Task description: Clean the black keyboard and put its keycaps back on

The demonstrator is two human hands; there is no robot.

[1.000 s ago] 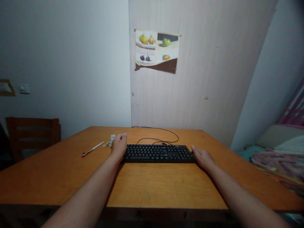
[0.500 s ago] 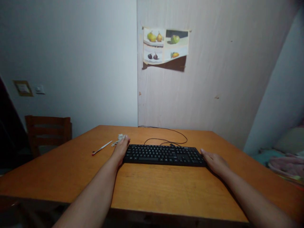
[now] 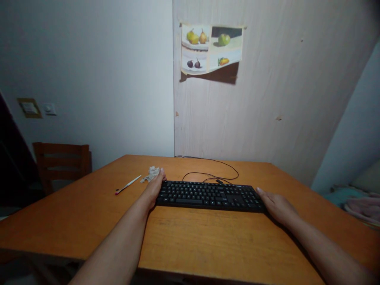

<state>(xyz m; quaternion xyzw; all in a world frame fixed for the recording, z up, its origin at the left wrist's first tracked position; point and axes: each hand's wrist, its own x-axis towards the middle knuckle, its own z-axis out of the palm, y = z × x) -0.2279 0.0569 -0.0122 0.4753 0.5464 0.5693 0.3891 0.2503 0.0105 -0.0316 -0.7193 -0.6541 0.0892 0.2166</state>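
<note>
A black keyboard [image 3: 202, 194] lies on the wooden table with its keys up. At its left end my left hand [image 3: 154, 188] holds the edge, the thumb towards the far corner and the other fingers mostly hidden. My right hand [image 3: 276, 204] grips the opposite end, thumb along the side by the number keys, its other fingers out of sight. Just beyond my left hand is a crumpled whitish tissue or cloth [image 3: 152, 172]. Left of that lies a thin white stick-like tool with a dark reddish tip [image 3: 129, 184], perhaps a small brush.
A thin black cable [image 3: 237, 172] loops behind the keyboard, with a small black plug [image 3: 219, 181] near its back edge. The table [image 3: 190, 241] meets the wall, where fruit pictures [image 3: 210, 49] hang. A wooden chair [image 3: 61, 162] stands at the left; bedding [image 3: 362, 208] lies at the right.
The camera view has tilted and shifted slightly, so the wall pictures sit higher. The keyboard's right end and my right hand appear a little nearer and further right; both hands keep their places on it.
</note>
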